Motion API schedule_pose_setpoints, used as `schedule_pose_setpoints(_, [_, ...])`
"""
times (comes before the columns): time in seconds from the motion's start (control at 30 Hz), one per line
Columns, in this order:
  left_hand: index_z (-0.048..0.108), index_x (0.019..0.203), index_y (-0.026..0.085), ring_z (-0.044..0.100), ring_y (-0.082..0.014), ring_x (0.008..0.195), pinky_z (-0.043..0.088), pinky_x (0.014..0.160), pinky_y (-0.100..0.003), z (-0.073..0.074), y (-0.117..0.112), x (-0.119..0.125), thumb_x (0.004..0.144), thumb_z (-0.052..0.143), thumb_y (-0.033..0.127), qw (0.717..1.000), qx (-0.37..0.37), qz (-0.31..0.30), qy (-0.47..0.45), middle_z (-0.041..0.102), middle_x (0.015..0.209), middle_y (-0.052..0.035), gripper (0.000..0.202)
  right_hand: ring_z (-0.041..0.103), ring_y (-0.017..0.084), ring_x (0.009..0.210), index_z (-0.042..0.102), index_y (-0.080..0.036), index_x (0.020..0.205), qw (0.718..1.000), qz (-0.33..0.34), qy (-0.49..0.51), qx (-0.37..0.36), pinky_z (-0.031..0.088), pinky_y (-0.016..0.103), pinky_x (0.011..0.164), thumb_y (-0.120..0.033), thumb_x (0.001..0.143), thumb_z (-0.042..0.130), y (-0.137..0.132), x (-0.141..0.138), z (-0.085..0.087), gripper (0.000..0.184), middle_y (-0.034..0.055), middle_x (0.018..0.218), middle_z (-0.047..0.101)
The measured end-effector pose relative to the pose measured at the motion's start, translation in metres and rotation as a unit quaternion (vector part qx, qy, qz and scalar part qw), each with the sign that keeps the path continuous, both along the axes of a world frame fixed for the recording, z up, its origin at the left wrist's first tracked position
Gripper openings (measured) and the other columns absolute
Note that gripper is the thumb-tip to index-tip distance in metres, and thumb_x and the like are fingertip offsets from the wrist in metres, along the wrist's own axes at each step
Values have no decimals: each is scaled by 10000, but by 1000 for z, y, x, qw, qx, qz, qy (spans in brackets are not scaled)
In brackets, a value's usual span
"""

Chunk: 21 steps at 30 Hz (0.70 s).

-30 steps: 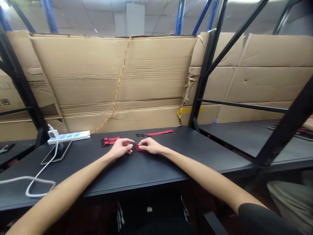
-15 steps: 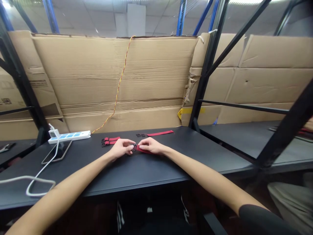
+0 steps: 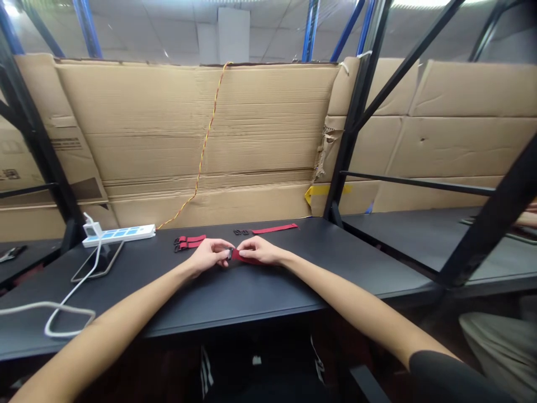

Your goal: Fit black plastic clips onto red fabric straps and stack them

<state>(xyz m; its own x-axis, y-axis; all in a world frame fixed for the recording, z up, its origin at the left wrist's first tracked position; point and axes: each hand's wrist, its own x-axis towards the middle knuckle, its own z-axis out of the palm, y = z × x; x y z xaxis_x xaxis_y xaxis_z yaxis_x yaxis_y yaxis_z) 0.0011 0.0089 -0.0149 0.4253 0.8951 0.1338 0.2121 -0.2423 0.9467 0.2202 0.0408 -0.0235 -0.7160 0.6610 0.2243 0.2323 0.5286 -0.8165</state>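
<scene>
A short red webbing strap [image 3: 243, 256] is held just above the black table [image 3: 319, 268], directly in front of the person and between the 2 hands. A small black buckle [image 3: 230, 254] is pinched between the thumb and fingers of the left hand [image 3: 208, 254], so that grip is closed on the buckle. The right hand [image 3: 259, 250] is closed on the strap, just beside the buckle, and the 2 hands are almost touching. Farther along the table, 2 red straps with black buckles [image 3: 188, 241] are laid to the left of the hands, while 2 small black rings [image 3: 241, 232] and a longer red strap [image 3: 274, 228] are placed beyond them. To the left, a white power strip [image 3: 118, 235] is set near a smartphone [image 3: 97, 261], and a white cable [image 3: 62, 319] is looped across the tabletop. Behind the table, a corrugated cardboard sheet [image 3: 197, 140] is propped upright, with a yellow-and-red wire [image 3: 204, 151] hung down its face. A forearm of another person [image 3: 529, 215] is seen at the far right edge.
</scene>
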Motion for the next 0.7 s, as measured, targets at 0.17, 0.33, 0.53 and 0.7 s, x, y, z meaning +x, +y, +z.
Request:
schedule_pose_setpoints(0.17, [662, 984, 103, 599, -116, 509, 482, 541, -237, 1, -2, 5, 724, 677, 347, 999, 31, 14, 19, 651, 628, -27, 357, 442, 103, 599, 657, -126, 850, 1000, 12, -3, -1, 364, 228, 585, -463, 800, 588, -1, -1, 1, 348, -1, 688, 566])
schedule_pose_setpoints(0.33, [676, 976, 114, 604, -130, 531, 490, 554, -246, 1, -4, 5, 730, 656, 353, 995, 73, 25, 61, 661, 632, -31, 344, 448, 100, 596, 672, -125, 846, 1000, 17, 0, -1, 358, 226, 577, -434, 797, 597, -1, -1, 1, 322, 0, 686, 576])
schedule_pose_setpoints(0.53, [735, 859, 177, 640, -157, 781, 497, 624, -238, 0, -8, 8, 706, 627, 255, 969, 228, 32, 86, 667, 1066, -81, 203, 500, 109, 600, 669, -130, 843, 998, -9, 45, -36, 396, 240, 594, -435, 744, 651, -1, -6, -3, 321, 7, 694, 616])
schedule_pose_setpoints(0.7, [658, 657, 158, 655, -202, 862, 513, 738, -299, 1, 2, 2, 682, 548, 185, 960, 236, 136, 55, 709, 909, -80, 116, 571, 163, 767, 683, -148, 931, 993, -88, 10, 74, 438, 283, 702, -475, 806, 572, 5, 3, 8, 368, 63, 885, 672])
